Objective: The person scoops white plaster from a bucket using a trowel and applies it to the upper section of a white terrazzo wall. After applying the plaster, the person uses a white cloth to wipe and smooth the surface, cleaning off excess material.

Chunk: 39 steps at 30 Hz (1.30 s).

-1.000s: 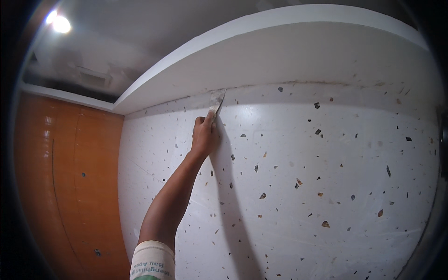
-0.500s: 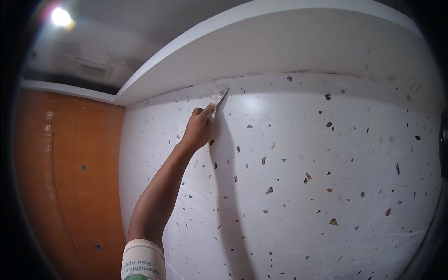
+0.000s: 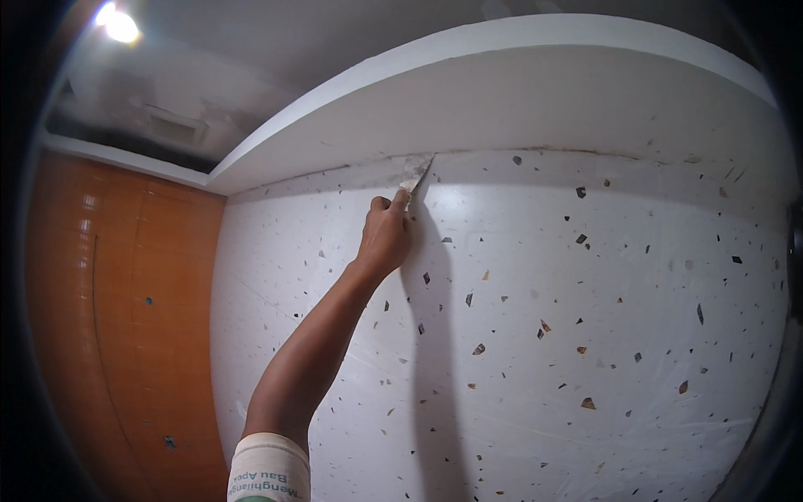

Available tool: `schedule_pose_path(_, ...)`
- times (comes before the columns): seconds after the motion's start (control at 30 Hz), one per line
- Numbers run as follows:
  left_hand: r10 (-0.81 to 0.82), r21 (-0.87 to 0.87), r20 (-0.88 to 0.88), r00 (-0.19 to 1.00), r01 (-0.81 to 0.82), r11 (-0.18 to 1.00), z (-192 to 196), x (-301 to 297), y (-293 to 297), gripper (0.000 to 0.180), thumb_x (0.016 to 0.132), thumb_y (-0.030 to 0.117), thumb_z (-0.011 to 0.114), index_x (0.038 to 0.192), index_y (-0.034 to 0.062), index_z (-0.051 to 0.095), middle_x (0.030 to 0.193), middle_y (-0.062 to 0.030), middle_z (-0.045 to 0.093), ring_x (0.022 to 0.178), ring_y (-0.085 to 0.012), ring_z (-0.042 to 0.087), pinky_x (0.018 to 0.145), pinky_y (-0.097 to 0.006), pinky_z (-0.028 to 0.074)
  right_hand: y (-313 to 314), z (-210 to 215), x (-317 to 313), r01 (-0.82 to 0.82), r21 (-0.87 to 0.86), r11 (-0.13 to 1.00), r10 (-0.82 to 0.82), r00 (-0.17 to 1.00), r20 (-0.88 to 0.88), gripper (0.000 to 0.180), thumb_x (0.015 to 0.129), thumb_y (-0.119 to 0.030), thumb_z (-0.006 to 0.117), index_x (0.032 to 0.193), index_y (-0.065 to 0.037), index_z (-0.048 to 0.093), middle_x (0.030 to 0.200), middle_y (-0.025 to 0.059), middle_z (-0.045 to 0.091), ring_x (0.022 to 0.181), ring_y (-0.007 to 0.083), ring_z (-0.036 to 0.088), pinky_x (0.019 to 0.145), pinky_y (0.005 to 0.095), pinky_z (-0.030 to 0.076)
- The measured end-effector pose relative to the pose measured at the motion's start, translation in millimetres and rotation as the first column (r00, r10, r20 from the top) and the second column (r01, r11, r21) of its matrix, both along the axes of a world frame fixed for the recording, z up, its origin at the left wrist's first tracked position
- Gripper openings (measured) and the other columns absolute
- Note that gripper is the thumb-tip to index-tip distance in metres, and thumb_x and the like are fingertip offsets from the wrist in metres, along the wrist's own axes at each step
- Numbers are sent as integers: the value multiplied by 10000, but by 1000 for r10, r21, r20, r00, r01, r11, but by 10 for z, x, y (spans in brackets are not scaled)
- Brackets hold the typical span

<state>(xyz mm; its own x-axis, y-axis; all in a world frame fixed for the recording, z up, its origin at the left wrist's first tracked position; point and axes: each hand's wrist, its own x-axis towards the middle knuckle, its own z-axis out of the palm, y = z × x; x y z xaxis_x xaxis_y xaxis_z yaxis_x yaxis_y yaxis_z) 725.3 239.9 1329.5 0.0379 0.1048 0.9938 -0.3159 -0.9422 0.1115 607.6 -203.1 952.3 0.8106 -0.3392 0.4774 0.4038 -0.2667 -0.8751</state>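
One arm only in the picture — it comes up from the lower edge, bare forearm, white printed sleeve cuff (image 3: 269, 468) at the bottom. I cannot say for sure whether it is the left or the right; it rises on the left of the frame, so the left hand (image 3: 385, 238) is my best reading, and no second hand is in view.

The fingers are clenched around the handle of a small metal putty knife with a pale, filler-smeared blade (image 3: 416, 171). The handle is buried in the fist; only the blade shows, poking out above the knuckles.

Now the relation that matters — the blade lies up and to the right of the fingers, its long axis tilted that same way, running from the fist toward the joint. Its tip sits right at the dark seam (image 3: 335, 174) where the white speckled terrazzo-look wall (image 3: 585, 335) meets the white overhanging soffit (image 3: 544, 92). Tip touching the seam, as far as I can judge; the flat of the blade seems laid close against the wall.

A grey patch of filler surrounds the tip along the seam. The arm's shadow drops straight down the wall below the fist. Off left, an orange wooden panel (image 3: 125, 318); above it, a bright ceiling lamp (image 3: 119, 25).
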Motion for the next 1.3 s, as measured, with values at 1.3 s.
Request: schedule_pose_path(1.3,-41,-440,-307,951,-104,892,980,-881,92,254,805,103,575,1000,-45,645,897,-191,651,707,-274,670,470,-332,551,-102,-195,129,68,-63,996,-68,998,4,345,907,-194,616,646,31,612,552,94,616,433,151,563,430,287,479)
